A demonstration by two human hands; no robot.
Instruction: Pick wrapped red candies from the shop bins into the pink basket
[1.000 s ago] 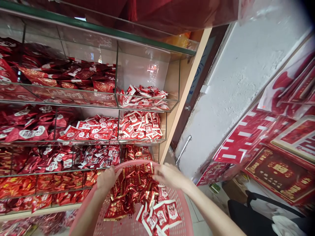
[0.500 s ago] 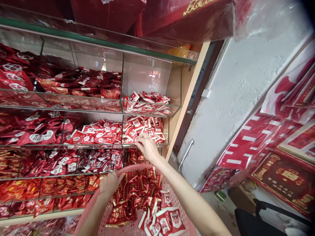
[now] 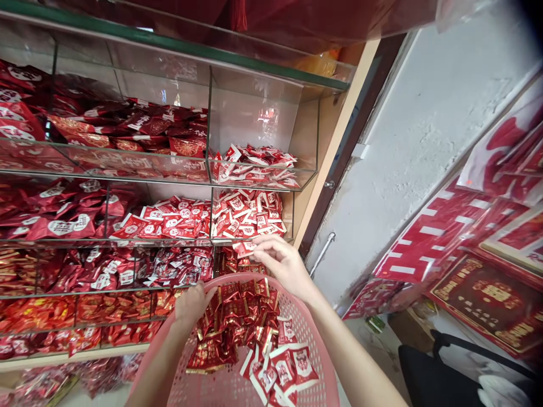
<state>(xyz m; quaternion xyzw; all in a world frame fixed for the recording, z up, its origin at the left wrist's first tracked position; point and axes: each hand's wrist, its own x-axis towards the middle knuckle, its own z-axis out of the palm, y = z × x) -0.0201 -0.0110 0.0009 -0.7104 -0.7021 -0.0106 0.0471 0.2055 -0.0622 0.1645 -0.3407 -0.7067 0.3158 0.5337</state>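
Note:
My left hand (image 3: 192,308) grips the left rim of a pink perforated basket (image 3: 326,345), thumb over the edge. Inside the basket lie red-and-gold packets (image 3: 233,316) and, at the lower right, several red-and-white packets (image 3: 288,367). Between the thumb and fingers of my right hand (image 3: 282,261) is a small red-and-white packet (image 3: 244,249), held above the basket's far rim. Just beyond it, a glass compartment holds a pile of similar red-and-white packets (image 3: 248,215).
Glass shelves (image 3: 169,243) with dividers hold red packets on the left. A grey wall (image 3: 407,152) stands to the right, with red decorations (image 3: 432,232) beside it. A black chair (image 3: 428,367) is at the lower right.
My right hand has drawn back from the compartment's front edge, and a red-and-white packet now shows in its fingers. My left hand stays on the basket rim. The view has shifted slightly.

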